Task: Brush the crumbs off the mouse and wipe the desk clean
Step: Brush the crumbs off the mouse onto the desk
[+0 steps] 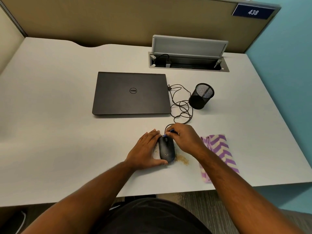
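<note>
- Mouse, black, rounded plastic and corded, is sitting on the pale grey desk top near the front edge, between both hands.
- Left hand is lying flat along its left flank, thumb curling round the rear, apparently steadying it so it cannot slide.
- Right hand is pinching a small blue tool, probably a brush, at the front of the mouse; fingers are closing narrowly on it, though its bristles are too small to make out.
- Tan crumbs are lying in a heap just right of the mouse, with a few specks on its shell and to its left.
- Purple-and-cream chevron cloth is waiting folded beside the right forearm, likely for wiping later.
- Thin black cable is looping back to the closed dark grey laptop; a black mesh pen cup is standing beside it.
- Beige partition is backing the desk, with a blue number plate at its corner and an open cable hatch below.
</note>
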